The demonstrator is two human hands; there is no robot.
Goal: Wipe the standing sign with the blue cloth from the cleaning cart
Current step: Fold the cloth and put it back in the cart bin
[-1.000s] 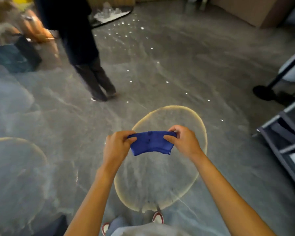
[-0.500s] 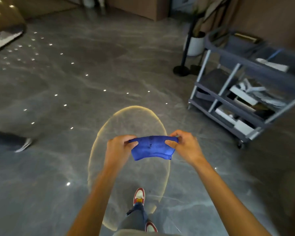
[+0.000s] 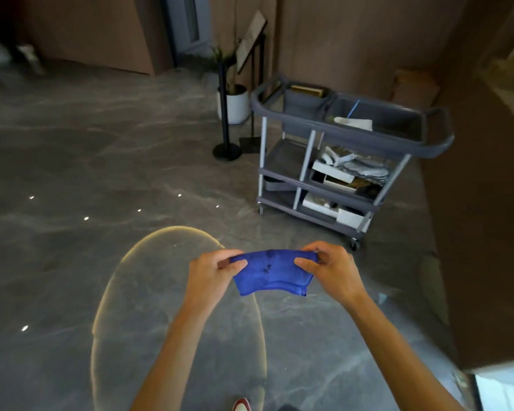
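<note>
A folded blue cloth (image 3: 272, 272) is stretched between my two hands in front of me. My left hand (image 3: 212, 274) pinches its left end and my right hand (image 3: 328, 269) pinches its right end. The grey three-shelf cleaning cart (image 3: 353, 134) stands ahead to the right, with boxes and papers on its shelves. Behind the cart's left end, by the wall, the standing sign (image 3: 251, 40) is a tilted board on a thin black frame. Its lower part is hidden by the cart.
A black post on a round base (image 3: 226, 114) stands left of the cart, with a white plant pot (image 3: 237, 105) behind it. The floor is glossy grey marble with a ring of light (image 3: 149, 247) under my hands. A brown wall runs along the right.
The view has swung to the right, bringing the cart and the sign into full sight. A person seen walking at the left has gone out of view. Both hands still hold the cloth the same way.
</note>
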